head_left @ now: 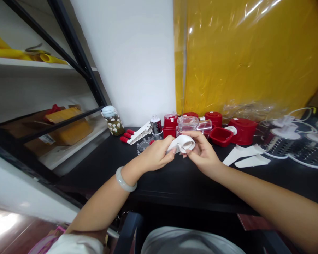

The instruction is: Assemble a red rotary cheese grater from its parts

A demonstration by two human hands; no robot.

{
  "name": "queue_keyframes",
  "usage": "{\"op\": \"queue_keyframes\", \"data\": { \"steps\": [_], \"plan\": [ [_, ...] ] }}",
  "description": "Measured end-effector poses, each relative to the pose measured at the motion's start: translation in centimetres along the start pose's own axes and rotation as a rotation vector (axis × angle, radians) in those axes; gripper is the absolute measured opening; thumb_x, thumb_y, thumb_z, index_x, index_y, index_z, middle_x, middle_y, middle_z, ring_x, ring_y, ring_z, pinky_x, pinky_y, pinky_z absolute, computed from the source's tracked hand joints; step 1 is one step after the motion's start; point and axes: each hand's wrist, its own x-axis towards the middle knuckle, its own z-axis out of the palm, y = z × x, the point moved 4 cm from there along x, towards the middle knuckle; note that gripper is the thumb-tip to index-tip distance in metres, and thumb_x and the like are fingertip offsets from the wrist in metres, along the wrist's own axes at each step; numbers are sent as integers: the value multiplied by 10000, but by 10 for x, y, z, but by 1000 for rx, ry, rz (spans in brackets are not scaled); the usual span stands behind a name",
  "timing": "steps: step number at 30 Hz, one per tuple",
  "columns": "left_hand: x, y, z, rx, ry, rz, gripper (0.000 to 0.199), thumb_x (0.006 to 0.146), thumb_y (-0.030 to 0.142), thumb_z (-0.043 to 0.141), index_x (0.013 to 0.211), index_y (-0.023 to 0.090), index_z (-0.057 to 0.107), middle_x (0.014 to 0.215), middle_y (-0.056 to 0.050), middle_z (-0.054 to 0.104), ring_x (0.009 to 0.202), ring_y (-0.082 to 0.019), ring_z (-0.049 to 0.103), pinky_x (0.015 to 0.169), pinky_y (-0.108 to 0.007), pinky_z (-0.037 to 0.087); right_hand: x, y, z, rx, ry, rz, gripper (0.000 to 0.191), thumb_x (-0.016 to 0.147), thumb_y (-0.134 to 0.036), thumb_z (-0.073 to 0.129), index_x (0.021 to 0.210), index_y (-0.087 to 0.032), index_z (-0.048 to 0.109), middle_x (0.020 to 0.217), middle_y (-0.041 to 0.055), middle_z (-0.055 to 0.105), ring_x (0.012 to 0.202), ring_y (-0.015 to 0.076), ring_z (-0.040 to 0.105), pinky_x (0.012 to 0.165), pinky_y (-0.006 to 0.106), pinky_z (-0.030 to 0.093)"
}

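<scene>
Above the black table, both hands hold a white plastic part with a round, hollow end. My left hand grips its narrower side, thumb pressed along it. The fingers of my right hand close around the round end. Behind the hands stand a clear plastic housing and red plastic bases. White crank handles with red grips lie to the left, near a clear disc partly hidden by my left hand. Two flat white pieces rest right of my right hand.
A drum grater stands at the back, and larger drum graters sit at the right. An open red tray is beside a red base. A patterned bottle stands by the metal shelf frame on the left.
</scene>
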Motion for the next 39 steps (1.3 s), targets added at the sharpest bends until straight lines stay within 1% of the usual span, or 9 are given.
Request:
{"op": "queue_keyframes", "data": {
  "steps": [7,11,17,24,26,29,31,36,39],
  "plan": [
    [0,1,2,-68,-20,-64,210,978,400,391,921,202,432,666,32,544,554,-125,503,555,-245,352,1,-2,1,0,21,8,367,749,-141,627,1077,-268,522,937,6,576,658,105,535,598,267,506],
    [0,3,2,-78,-26,-91,232,986,420,395,976,199,466,654,36,554,543,-125,521,541,-239,356,1,-3,1,-50,26,30,351,742,-180,627,1053,-270,493,939,12,571,642,109,526,591,278,504],
    [-1,8,1,-96,-24,-124,258,989,442,407,946,199,482,689,23,593,560,-127,568,556,-238,395,3,1,-2,-69,34,46,357,751,-223,657,1047,-264,460,919,10,550,645,112,524,582,273,495],
    [-1,7,2,-215,-29,-193,273,989,450,420,1057,201,509,733,26,629,523,-105,578,524,-223,408,2,8,-4,8,-21,53,351,837,-295,626,1152,-276,474,950,14,559,699,136,576,606,294,541],
    [-1,7,1,-223,-30,-205,288,987,450,423,1095,201,519,710,30,621,519,-108,584,517,-222,413,1,7,-7,-50,-54,42,359,879,-328,591,1214,-278,472,1000,34,569,772,157,604,656,313,561],
    [-2,6,2,-231,-47,-210,292,979,442,441,1112,199,531,648,42,593,514,-118,591,509,-219,422,0,4,-11,-310,-109,-9,456,872,-371,628,1291,-271,477,1151,84,583,937,208,623,779,361,557],
    [-2,6,3,-252,-67,-211,279,973,429,453,1109,198,531,665,38,607,500,-115,592,507,-218,432,1,2,-13,-475,-129,-56,483,846,-381,668,1282,-258,502,1190,102,603,996,237,624,823,385,539],
    [-2,3,5,-333,-166,-207,254,980,399,432,1044,178,539,787,-7,658,536,-116,633,542,-229,477,5,1,-15,-583,-115,-89,381,811,-384,694,1132,-232,554,991,67,679,867,224,660,769,375,538],
    [-4,2,-2,-323,-206,-137,299,910,411,570,1094,175,571,897,-47,686,691,-158,676,633,-257,511,6,2,-18,-544,-99,-30,363,802,-375,697,1097,-230,543,933,50,685,779,203,666,690,345,539]
  ]
}}
